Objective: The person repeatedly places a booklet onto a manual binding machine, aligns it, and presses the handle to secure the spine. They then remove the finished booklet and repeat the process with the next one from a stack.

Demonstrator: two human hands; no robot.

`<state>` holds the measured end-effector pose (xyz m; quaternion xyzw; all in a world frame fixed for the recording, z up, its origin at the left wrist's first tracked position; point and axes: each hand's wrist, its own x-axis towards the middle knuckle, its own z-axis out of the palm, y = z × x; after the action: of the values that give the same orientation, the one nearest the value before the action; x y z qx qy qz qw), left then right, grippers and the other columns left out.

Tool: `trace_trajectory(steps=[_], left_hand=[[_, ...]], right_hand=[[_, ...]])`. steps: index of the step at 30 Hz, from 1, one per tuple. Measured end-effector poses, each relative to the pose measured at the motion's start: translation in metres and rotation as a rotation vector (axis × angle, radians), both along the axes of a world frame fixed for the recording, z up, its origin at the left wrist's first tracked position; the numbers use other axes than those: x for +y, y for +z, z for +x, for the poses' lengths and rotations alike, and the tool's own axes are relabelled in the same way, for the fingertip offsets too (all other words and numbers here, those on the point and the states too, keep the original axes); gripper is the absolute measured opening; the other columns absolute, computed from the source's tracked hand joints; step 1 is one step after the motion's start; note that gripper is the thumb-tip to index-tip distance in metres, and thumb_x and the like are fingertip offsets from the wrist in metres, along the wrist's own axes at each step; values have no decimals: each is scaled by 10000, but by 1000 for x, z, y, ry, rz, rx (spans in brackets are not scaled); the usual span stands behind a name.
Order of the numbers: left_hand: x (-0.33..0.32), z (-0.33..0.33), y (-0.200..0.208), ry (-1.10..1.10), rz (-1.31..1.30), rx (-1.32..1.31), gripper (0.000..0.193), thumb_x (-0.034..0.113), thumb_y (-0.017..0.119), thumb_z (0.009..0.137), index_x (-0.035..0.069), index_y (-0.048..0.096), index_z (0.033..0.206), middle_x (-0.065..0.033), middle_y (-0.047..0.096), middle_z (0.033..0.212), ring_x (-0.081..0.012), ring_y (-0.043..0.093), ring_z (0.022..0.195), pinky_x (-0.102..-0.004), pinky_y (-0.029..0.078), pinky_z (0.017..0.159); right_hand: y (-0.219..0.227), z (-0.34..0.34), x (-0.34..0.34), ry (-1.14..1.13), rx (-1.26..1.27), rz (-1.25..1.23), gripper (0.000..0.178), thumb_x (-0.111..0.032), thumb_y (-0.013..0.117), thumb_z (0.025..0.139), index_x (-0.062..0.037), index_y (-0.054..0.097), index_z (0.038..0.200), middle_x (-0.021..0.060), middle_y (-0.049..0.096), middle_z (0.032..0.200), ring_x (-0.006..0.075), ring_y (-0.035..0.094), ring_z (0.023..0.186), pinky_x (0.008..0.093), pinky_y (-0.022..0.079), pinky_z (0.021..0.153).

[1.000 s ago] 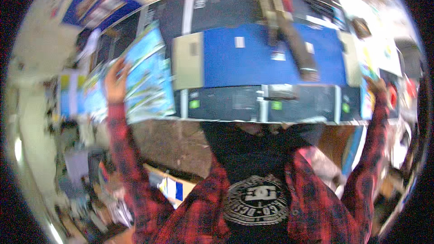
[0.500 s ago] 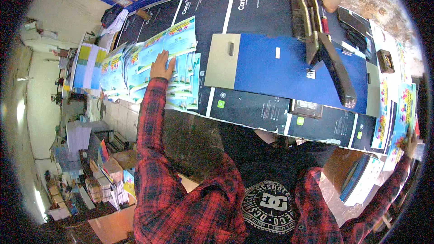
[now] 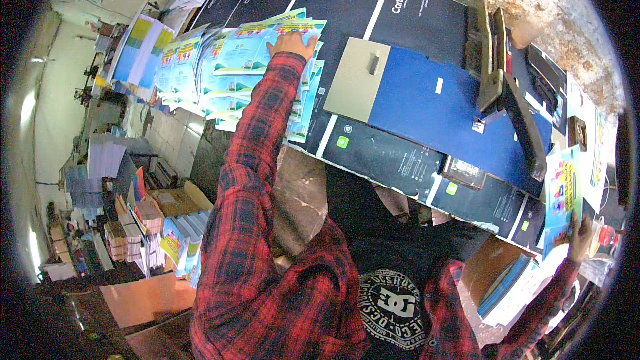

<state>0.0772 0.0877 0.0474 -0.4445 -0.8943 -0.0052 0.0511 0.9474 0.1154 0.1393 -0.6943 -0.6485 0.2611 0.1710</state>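
My left hand (image 3: 291,45) lies with fingers spread on the far right part of a fanned-out pile of printed sheets (image 3: 230,67). These sheets are light blue, green and white with coloured lettering, and they overlap in loose stacks. At the right edge of the table, my right hand (image 3: 579,239) grips the lower edge of a single printed sheet (image 3: 562,190) in the same colours. The sheet stands tilted up, and its fingers' far side is hidden. Between my hands lies a blue board (image 3: 427,97) with a grey-beige end plate (image 3: 359,80), under a dark lever arm (image 3: 517,123).
Black printed boards (image 3: 380,150) cover the table. A dark upright frame (image 3: 490,57) stands at its far side near the stained wall. Beyond my right hand are a small dark box (image 3: 577,127) and more printed sheets. Stacked paper and boxes (image 3: 130,227) fill the left.
My left hand has slid farther away and right across the pile. My right hand has brought its sheet leftward, nearer the blue board. The whole view has turned slightly.
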Motion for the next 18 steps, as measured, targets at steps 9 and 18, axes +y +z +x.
trace_trajectory(steps=[9, 18], left_hand=[[-83, 26, 32, -281, 583, -115, 434, 354, 624, 896, 41, 600, 1197, -149, 619, 1230, -317, 560, 1171, -466, 380, 1065], [-161, 332, 60, -861, 145, -1350, 674, 460, 793, 760, 26, 602, 1240, -215, 620, 1229, -361, 586, 1167, -433, 420, 1035]], right_hand=[[-10, -55, -53, 390, -9, 339, 181, -107, 679, 894, -14, 526, 923, 33, 525, 813, 79, 496, 603, 238, 425, 506], [8, -260, -47, 571, 232, -393, 249, -196, 768, 825, -22, 605, 753, -30, 498, 660, 75, 444, 633, 280, 362, 548]])
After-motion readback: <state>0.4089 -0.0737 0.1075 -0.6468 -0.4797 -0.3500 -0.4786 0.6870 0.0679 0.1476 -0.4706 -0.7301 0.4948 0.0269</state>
